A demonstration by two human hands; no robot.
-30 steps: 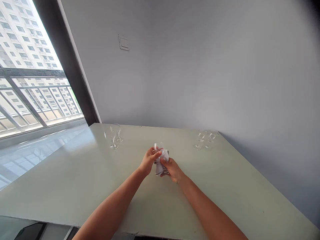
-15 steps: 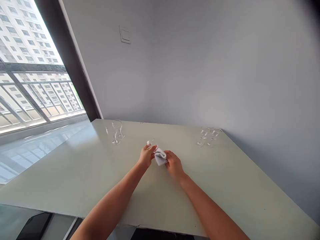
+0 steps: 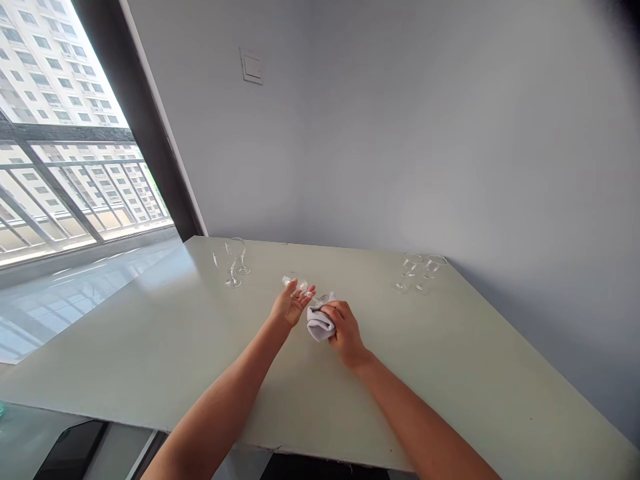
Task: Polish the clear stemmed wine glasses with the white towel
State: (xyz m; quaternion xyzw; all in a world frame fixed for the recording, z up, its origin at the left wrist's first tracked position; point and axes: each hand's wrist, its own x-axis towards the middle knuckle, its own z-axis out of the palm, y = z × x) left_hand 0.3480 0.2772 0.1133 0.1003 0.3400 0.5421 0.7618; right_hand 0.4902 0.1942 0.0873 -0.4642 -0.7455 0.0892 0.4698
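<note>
Fingers (image 3: 306, 294) of left hand (image 3: 289, 309) cradle glass (image 3: 299, 286), right hand (image 3: 346, 328) grips cloth (image 3: 319, 325).

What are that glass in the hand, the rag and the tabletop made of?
The glass in the left hand looks like clear glass, perhaps plastic: the table shows through it. The rag in the right hand is soft whitish cloth, bunched in folds. The table is pale green, smooth and glossy, with bright reflections; laminate or coated glass, unclear.

The left hand (image 3: 289, 308) holds a tilted wine glass (image 3: 299, 287) by its stem; the right hand (image 3: 343, 325) presses a white cloth (image 3: 319, 325) against its bowl.
</note>
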